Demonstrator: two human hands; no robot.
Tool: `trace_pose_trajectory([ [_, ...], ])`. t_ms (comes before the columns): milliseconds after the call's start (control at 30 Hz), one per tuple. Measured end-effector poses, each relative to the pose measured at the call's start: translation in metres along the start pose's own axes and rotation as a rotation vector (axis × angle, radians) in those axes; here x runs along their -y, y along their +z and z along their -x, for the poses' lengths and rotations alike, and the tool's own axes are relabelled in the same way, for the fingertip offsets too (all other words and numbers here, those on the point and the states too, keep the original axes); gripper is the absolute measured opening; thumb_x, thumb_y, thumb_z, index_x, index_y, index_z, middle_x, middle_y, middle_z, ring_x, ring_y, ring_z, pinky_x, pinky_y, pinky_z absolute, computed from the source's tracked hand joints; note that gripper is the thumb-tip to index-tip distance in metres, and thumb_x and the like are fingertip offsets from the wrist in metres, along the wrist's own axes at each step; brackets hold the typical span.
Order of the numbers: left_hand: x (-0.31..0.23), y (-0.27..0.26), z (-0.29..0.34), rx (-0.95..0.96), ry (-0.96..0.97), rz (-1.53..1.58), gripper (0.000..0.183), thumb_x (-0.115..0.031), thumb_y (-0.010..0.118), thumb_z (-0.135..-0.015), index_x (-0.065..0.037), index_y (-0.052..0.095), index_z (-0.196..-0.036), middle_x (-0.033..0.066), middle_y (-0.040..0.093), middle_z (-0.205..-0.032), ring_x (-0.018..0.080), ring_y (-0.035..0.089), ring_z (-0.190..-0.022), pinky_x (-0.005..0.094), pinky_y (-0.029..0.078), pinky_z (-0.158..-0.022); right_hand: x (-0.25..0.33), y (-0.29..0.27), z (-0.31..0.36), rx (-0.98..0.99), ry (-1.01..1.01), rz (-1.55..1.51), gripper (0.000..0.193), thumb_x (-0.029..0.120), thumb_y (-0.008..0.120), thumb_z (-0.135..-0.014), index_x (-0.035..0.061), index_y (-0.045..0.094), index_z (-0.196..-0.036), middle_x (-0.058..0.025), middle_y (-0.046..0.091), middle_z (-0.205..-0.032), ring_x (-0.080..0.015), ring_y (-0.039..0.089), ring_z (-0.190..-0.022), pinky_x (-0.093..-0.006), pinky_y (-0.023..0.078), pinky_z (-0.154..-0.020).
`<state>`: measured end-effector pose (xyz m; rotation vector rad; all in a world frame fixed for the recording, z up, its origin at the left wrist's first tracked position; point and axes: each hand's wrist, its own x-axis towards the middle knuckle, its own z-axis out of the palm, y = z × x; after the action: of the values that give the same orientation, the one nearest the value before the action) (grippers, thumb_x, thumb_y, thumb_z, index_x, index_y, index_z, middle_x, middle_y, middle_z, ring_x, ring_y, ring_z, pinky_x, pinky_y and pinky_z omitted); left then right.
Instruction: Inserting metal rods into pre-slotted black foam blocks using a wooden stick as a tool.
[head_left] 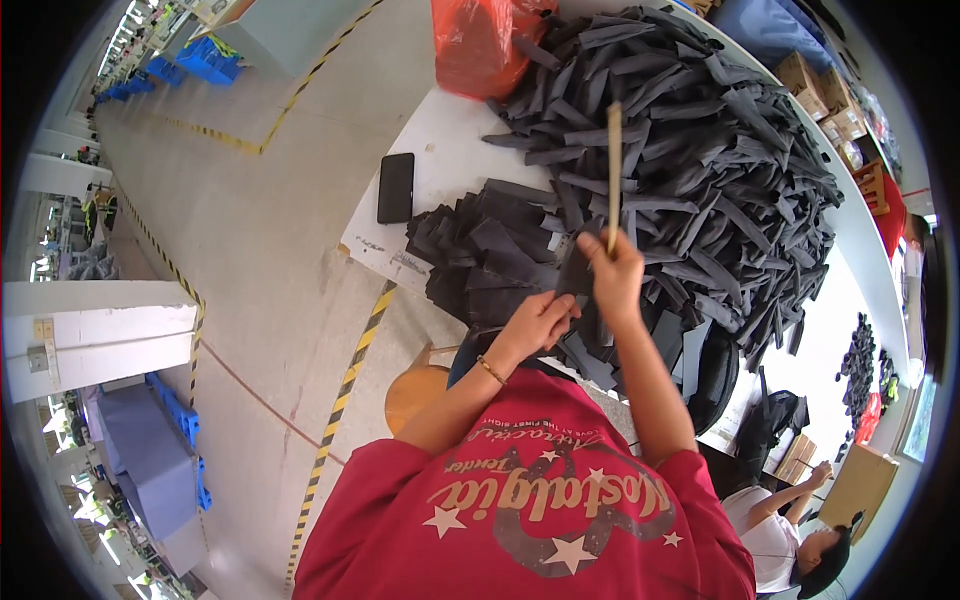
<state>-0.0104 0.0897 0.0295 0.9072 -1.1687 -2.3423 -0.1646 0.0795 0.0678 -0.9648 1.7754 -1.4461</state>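
Cloth strip (574, 272): dark grey, flat and narrow, slanting between both hands, its near end pinched by the left hand (540, 322).
Stick (614, 160): slim, straight, pale tan, gripped low in the right hand (615, 275), far end pointing away from the person.

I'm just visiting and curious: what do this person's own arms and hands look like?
The left hand and right hand are bare, without gloves. Short red sleeves leave the forearms uncovered. A thin, gold-looking bracelet circles the left wrist; none shows on the right.
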Motion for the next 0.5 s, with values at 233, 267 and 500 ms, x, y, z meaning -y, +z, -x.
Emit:
trace_pose_trajectory([
  [233,0.003,-0.032,0.003,-0.027,0.070,-0.318,0.027,-0.027,0.049,-0.098,-0.005,0.053,-0.082,0.0026,0.048,-0.058,0.0131,0.047,-0.046,0.0272,0.040,-0.045,0.097,-0.034,-0.120,-0.291,-0.305,0.199,0.031,0.027,0.075,-0.084,-0.0019,0.063,-0.088,0.0000,0.058,-0.070,-0.0104,0.050,-0.065,-0.0265,0.043,-0.061],
  [267,0.028,-0.044,-0.002,-0.228,0.337,-0.667,0.019,-0.022,0.054,-0.093,-0.006,0.055,-0.083,0.0049,0.051,-0.065,0.0190,0.052,-0.054,0.0312,0.044,-0.051,0.104,-0.053,-0.148,-0.424,-0.481,0.191,0.036,0.033,0.072,-0.085,-0.0020,0.063,-0.092,-0.0015,0.058,-0.071,-0.0108,0.050,-0.066,-0.0260,0.043,-0.062],
  [500,0.027,-0.049,-0.048,-0.596,0.690,-1.235,0.022,-0.011,0.072,-0.072,-0.010,0.062,-0.092,0.0068,0.055,-0.093,0.0277,0.054,-0.090,0.0378,0.046,-0.076,0.049,-0.116,-0.123,-0.287,-0.260,0.368,0.030,0.023,0.047,-0.100,-0.0017,0.054,-0.115,-0.0055,0.059,-0.075,-0.0122,0.055,-0.069,-0.0266,0.045,-0.066],
])
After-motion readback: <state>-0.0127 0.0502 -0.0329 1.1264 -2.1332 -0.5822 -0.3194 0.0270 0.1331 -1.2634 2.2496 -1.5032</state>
